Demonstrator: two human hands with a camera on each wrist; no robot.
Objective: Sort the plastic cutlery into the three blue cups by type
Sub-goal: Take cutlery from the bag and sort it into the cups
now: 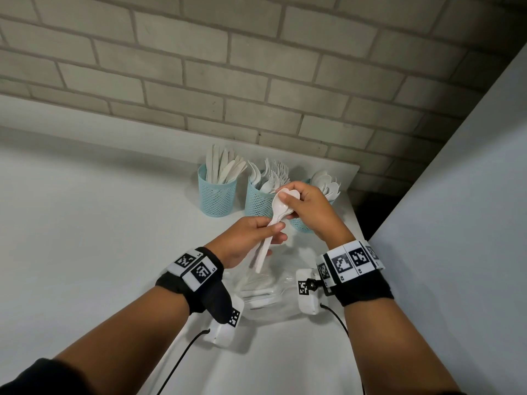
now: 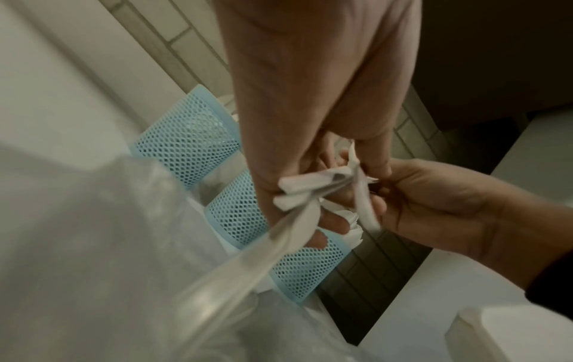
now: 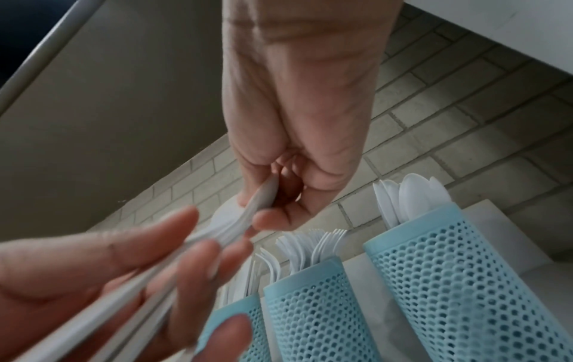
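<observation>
Both hands (image 1: 251,238) (image 1: 308,206) pinching white spoons (image 1: 273,220), just before blue cups (image 1: 218,192)

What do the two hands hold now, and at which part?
A bunch of white plastic spoons: the left hand grips the handles, the right hand pinches the bowls.

The three cups (image 1: 217,195) are pale blue with a fine mesh of small holes. The cutlery standing in them (image 1: 225,166) is white, as are the spoons (image 1: 281,208) held in the hands. The tabletop (image 1: 85,223) is plain white. The wall (image 1: 256,67) shows grey-beige bricks with darker joints. The wristbands (image 1: 196,277) are black, carrying black-and-white square-patterned tags (image 1: 349,260).
</observation>
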